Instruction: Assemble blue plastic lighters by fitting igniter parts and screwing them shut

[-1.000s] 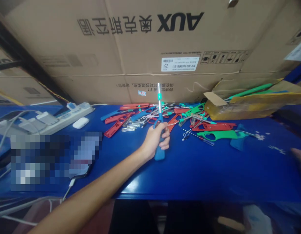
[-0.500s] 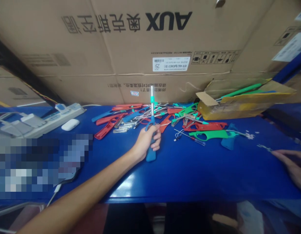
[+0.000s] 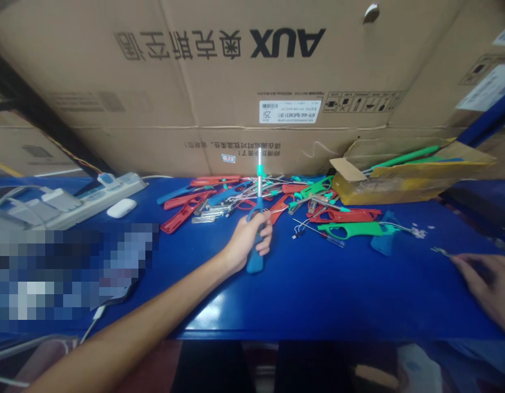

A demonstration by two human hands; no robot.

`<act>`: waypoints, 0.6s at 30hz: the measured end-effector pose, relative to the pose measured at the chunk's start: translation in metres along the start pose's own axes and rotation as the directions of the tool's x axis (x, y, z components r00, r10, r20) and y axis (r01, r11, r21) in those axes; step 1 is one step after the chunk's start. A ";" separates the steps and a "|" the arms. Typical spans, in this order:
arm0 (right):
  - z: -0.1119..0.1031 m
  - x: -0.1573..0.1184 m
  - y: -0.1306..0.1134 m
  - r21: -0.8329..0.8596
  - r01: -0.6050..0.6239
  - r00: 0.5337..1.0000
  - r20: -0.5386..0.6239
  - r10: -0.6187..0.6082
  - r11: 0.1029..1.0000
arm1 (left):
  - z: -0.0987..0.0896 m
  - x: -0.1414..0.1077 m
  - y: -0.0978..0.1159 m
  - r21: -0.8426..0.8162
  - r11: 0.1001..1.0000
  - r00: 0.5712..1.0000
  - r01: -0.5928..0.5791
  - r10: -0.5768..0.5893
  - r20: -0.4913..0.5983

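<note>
My left hand (image 3: 250,240) is wrapped round the blue handle of a long-necked lighter (image 3: 256,263). The lighter stands upright above the table, its metal tube pointing away from me with a green collar on it. At the right edge, my right hand (image 3: 487,284) has thumb and forefinger pinched low over the table. Small pale bits (image 3: 440,250) lie at its fingertips; what the pinch holds is too small to make out. Beyond my left hand lies a pile of lighter parts, with red shells (image 3: 187,213), a green shell (image 3: 356,229), metal tubes and thin wires.
A screwdriver (image 3: 334,239) lies by the green shell, near more white bits (image 3: 418,232). An open cardboard box (image 3: 387,188) holds green and blue parts. At left are a power strip (image 3: 92,199), a white earphone case (image 3: 121,208) and a blurred-out device. Large cartons (image 3: 220,82) stand behind.
My right hand has come further into view, moving slightly left with its fingers at the pale bits. My left hand keeps its hold on the lighter. The view has shifted slightly.
</note>
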State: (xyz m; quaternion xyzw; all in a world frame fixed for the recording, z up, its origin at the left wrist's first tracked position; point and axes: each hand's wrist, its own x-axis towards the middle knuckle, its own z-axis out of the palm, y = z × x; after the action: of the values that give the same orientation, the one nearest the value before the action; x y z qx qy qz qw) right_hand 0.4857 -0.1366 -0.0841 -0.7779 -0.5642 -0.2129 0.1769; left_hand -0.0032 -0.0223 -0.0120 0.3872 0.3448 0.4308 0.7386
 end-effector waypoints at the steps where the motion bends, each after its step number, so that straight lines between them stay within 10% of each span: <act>1: -0.002 0.000 -0.003 -0.011 0.024 1.000 -0.002 -0.024 1.000 | 0.000 0.000 0.000 -0.001 1.000 1.000 0.001 -0.001 -0.001; 18: -0.014 0.001 -0.018 -0.041 0.007 0.999 0.045 -0.005 0.999 | 0.004 -0.003 -0.001 0.024 1.000 1.000 0.017 -0.018 0.020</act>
State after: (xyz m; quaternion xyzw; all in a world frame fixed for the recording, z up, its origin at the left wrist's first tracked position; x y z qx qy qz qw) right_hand 0.4672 -0.1379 -0.0717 -0.7841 -0.5659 -0.2077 0.1476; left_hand -0.0008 -0.0266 -0.0108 0.3973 0.3458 0.4163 0.7412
